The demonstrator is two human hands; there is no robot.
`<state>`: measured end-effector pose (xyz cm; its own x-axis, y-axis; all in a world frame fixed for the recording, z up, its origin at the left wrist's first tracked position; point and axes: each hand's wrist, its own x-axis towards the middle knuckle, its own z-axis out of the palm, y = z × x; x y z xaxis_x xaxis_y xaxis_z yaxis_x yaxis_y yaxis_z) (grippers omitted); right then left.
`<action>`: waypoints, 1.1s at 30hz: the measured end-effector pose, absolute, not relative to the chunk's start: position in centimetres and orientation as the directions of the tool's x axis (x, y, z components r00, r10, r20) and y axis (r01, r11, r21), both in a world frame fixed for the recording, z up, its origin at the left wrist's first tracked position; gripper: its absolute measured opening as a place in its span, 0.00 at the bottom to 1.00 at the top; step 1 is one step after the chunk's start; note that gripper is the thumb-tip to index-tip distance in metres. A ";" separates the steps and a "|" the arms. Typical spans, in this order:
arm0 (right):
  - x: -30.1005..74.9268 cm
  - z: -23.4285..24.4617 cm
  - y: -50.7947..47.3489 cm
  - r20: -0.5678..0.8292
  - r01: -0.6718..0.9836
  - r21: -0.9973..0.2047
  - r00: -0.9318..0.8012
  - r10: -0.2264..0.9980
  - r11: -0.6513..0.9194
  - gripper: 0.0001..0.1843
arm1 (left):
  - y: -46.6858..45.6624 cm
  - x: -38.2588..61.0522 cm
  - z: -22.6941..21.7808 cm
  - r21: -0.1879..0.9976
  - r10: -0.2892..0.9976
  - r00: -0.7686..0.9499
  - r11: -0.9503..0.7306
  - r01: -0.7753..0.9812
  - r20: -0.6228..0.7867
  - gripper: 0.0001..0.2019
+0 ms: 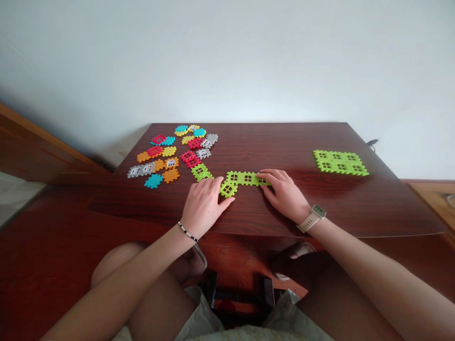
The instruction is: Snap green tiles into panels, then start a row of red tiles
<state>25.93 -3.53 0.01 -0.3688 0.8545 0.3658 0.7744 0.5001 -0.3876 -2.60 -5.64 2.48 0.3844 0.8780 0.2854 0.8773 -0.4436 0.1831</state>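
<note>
A short row of joined green window tiles (245, 178) lies flat on the dark wooden table (284, 142). My right hand (284, 192) rests with fingers pressed down on the row's right end. My left hand (204, 203) pinches a single green tile (228, 189) between thumb and fingers at the row's lower left corner. Another loose green tile (201, 171) lies just left of the row, above my left hand.
A scatter of several coloured tiles (170, 151) in red, orange, yellow, teal and grey covers the table's far left. A finished green panel of several joined tiles (340, 162) lies at the far right. A white wall stands behind; my knees are below the table's near edge.
</note>
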 end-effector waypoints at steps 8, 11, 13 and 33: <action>25.9 -0.1 -3.3 0.363 0.771 -0.386 -0.378 0.852 0.507 0.19 | -5.0 -2.2 1.5 0.170 0.828 0.441 -0.518 0.839 0.345 0.26; 25.9 -0.1 -3.2 0.360 0.772 -0.388 -0.377 0.854 0.504 0.19 | -4.7 -2.2 1.6 0.238 0.831 0.440 -0.529 0.815 0.341 0.26; 25.9 -0.1 -3.2 0.357 0.772 -0.389 -0.377 0.855 0.503 0.19 | -4.4 -2.4 2.0 0.306 0.845 0.438 -0.523 0.795 0.308 0.25; 26.1 0.0 -3.4 0.353 0.773 -0.372 -0.394 0.849 0.514 0.19 | -1.9 -5.3 4.7 0.264 0.597 0.778 -0.796 0.544 0.196 0.22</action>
<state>26.13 -3.42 -0.02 -0.3941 0.8487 0.3527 0.7732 0.5136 -0.3720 -5.30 -1.94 4.66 0.7782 0.5966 0.1961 0.5442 -0.7965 0.2636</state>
